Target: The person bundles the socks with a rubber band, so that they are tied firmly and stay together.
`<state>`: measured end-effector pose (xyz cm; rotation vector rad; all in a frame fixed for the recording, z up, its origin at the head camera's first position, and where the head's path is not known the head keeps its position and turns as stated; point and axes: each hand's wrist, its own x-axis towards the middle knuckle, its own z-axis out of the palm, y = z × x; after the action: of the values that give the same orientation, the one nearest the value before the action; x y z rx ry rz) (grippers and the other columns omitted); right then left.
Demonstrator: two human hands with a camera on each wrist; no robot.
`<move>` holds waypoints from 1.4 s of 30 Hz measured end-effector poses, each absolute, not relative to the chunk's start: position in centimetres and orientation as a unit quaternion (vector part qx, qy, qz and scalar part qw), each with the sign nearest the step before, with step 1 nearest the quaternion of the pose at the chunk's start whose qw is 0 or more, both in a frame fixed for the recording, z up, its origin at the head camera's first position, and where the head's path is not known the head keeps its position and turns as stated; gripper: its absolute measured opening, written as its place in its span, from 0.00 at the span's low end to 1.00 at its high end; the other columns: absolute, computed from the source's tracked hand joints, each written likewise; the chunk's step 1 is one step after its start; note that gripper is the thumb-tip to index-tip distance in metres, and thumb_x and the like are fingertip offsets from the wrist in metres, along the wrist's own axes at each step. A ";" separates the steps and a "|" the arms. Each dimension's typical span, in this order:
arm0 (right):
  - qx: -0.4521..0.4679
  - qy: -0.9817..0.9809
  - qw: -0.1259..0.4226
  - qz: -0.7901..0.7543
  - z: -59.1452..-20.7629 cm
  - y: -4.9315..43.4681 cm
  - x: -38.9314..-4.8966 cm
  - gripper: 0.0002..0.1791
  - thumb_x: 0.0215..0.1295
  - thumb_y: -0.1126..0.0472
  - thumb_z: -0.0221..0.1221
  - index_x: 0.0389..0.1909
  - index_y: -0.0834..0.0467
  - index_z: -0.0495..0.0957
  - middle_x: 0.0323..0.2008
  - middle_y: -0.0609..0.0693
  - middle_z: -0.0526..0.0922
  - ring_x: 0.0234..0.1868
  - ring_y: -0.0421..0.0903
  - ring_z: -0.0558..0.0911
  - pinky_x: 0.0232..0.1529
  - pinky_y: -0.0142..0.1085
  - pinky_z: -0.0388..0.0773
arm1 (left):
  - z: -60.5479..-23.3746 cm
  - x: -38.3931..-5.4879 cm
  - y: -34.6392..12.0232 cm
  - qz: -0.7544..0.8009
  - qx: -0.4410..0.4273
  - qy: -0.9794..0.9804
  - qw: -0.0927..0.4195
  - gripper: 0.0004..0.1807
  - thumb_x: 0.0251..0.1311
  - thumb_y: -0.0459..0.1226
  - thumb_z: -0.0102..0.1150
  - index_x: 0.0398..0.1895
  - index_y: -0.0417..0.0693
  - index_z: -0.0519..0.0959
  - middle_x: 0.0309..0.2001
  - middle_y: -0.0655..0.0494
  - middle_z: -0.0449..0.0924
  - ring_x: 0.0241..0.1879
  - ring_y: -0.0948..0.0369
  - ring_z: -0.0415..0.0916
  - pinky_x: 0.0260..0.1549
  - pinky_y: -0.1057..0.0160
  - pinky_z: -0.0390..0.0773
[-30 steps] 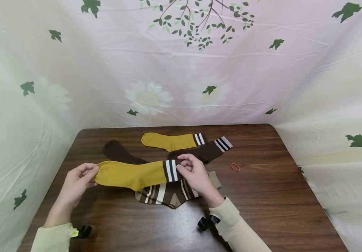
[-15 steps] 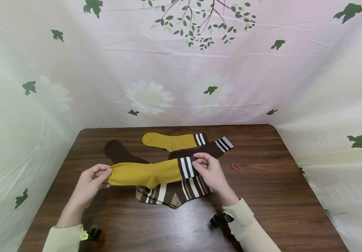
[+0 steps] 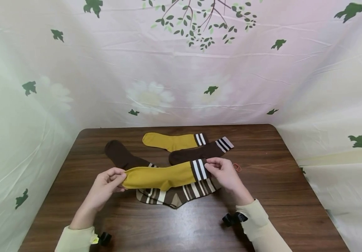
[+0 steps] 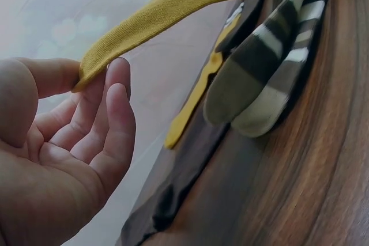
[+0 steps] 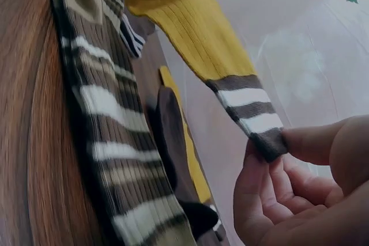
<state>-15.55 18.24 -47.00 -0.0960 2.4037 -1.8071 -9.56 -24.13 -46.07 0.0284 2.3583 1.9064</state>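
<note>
Yellow sock stretches across the lower centre of the head view, apparently lifted above the surface and partly covering the striped socks. At its left end the left hand pinches the toe; at its right end the right hand pinches the dark cuff. Holding both ends probably makes it lie straight and flat. Beyond it, around the middle of the frame, lie a second yellow sock, a left brown sock and a right brown sock, spread out perhaps so each pattern shows. A red band sits just right of the right hand, partly hidden by it.

In the left wrist view, thumb and fingers close only at their tips on the toe, left of centre, a light hold that likely spares the knit from bunching. Two striped toes at upper right suggest a pair stacked together.

In the right wrist view, the thumb and fingertips, right of centre, nip the cuff's edge below its white bands, the other fingers curled beneath; the heel shows at top.
</note>
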 end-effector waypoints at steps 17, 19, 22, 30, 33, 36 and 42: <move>-0.067 0.834 0.057 -0.546 -47.1 21.8 -15.3 0.12 0.76 0.65 0.61 0.52 0.70 0.78 0.41 0.58 0.84 0.35 0.41 0.80 0.33 0.33 0.81 | -46.7 -9.7 -21.5 0.642 0.050 0.759 0.097 0.15 0.78 0.35 0.57 0.52 0.26 0.77 0.40 0.47 0.87 0.37 0.61 0.86 0.36 0.61 0.87; -0.066 0.838 0.056 -0.539 -47.0 22.2 -15.3 0.13 0.76 0.65 0.61 0.53 0.70 0.78 0.41 0.59 0.84 0.36 0.41 0.81 0.33 0.33 0.81 | -46.7 -9.9 -21.2 0.642 0.058 0.758 0.099 0.15 0.78 0.35 0.57 0.52 0.27 0.77 0.40 0.47 0.87 0.37 0.61 0.86 0.36 0.61 0.87; -0.064 0.846 0.058 -0.526 -46.9 22.7 -15.3 0.14 0.76 0.64 0.61 0.54 0.71 0.79 0.42 0.60 0.84 0.37 0.42 0.81 0.35 0.37 0.84 | -46.8 -10.0 -20.7 0.644 0.068 0.755 0.105 0.14 0.78 0.35 0.57 0.52 0.27 0.77 0.40 0.46 0.87 0.37 0.61 0.85 0.36 0.61 0.87; -0.062 0.850 0.068 -0.518 -46.8 23.8 -15.4 0.16 0.77 0.65 0.61 0.56 0.73 0.78 0.43 0.61 0.85 0.37 0.44 0.82 0.35 0.42 0.86 | -47.8 -10.2 -19.9 0.654 0.065 0.740 0.139 0.16 0.78 0.34 0.57 0.54 0.25 0.75 0.40 0.43 0.86 0.37 0.61 0.85 0.37 0.60 0.88; -0.063 0.847 0.075 -0.522 -46.8 24.0 -15.4 0.16 0.77 0.65 0.60 0.56 0.74 0.78 0.44 0.62 0.85 0.36 0.43 0.82 0.34 0.41 0.86 | -48.4 -10.2 -19.8 0.662 0.066 0.730 0.154 0.16 0.78 0.35 0.56 0.53 0.25 0.74 0.40 0.47 0.85 0.37 0.59 0.87 0.38 0.58 0.88; -0.064 0.847 0.082 -0.521 -46.9 24.1 -15.5 0.16 0.77 0.66 0.60 0.56 0.75 0.78 0.44 0.63 0.85 0.36 0.43 0.82 0.34 0.42 0.86 | -48.8 -10.2 -19.7 0.668 0.056 0.723 0.166 0.15 0.78 0.36 0.57 0.52 0.27 0.75 0.38 0.51 0.85 0.37 0.59 0.87 0.38 0.58 0.88; -0.065 0.852 0.094 -0.512 -46.8 24.3 -15.5 0.14 0.77 0.65 0.60 0.54 0.73 0.79 0.43 0.62 0.85 0.34 0.41 0.82 0.35 0.42 0.86 | -49.5 -10.2 -19.7 0.670 0.019 0.719 0.182 0.15 0.77 0.35 0.58 0.53 0.27 0.75 0.38 0.52 0.84 0.36 0.62 0.84 0.37 0.61 0.88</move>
<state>-15.52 24.27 -46.84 -0.1915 2.5271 -1.5179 -10.22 -19.68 -49.46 0.0531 2.0301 1.8911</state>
